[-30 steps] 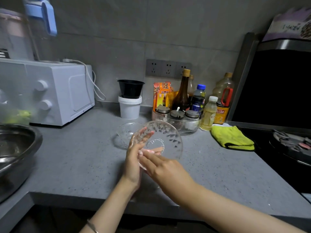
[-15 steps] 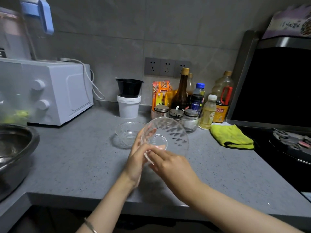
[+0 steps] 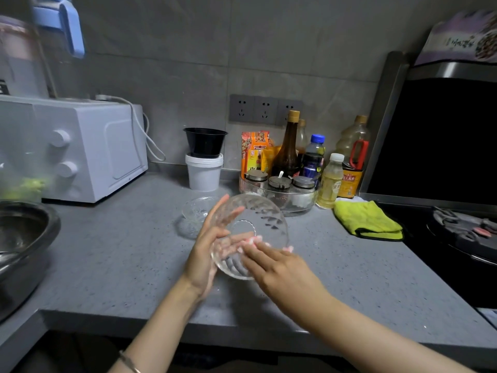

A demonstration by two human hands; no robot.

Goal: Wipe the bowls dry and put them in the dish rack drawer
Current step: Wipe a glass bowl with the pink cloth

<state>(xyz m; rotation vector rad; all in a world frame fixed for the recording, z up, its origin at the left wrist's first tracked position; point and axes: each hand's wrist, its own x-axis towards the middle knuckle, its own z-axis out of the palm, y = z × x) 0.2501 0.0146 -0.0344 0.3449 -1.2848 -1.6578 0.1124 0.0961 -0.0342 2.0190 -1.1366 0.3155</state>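
A grey counter [image 3: 121,251] is being occupied along its back edge by a white oven [image 3: 88,149], a white tub [image 3: 203,173] with a black bowl [image 3: 205,142] being carried on top of it, and a clear tray [image 3: 309,203] in which lidded seasoning jars [image 3: 279,181] are being kept. Several bottles [image 3: 289,149] are being stood behind and beside that tray, under a row of wall sockets [image 3: 265,110]. A folded yellow cloth [image 3: 367,220] is being left on the counter to the right, just beside the dark stove [image 3: 462,232]. A steel basin [image 3: 24,238] is being cut off by the left edge of the view.

A patterned glass bowl [image 3: 258,219] is being held up above the counter, tilted on its side between the two hands. The left hand [image 3: 207,254] is being kept spread, its straight fingers [image 3: 231,243] being seen through the glass and its thumb being laid along the rim. The right hand [image 3: 285,273] is being laid on the bowl's outer wall from the near side, its fingers nearly straight and its fingertips [image 3: 252,240] touching the glass; whether its thumb is being pressed underneath cannot be told. A second glass bowl [image 3: 196,211] is being left upright on the counter just behind the left hand, partly hidden by it and by the held bowl
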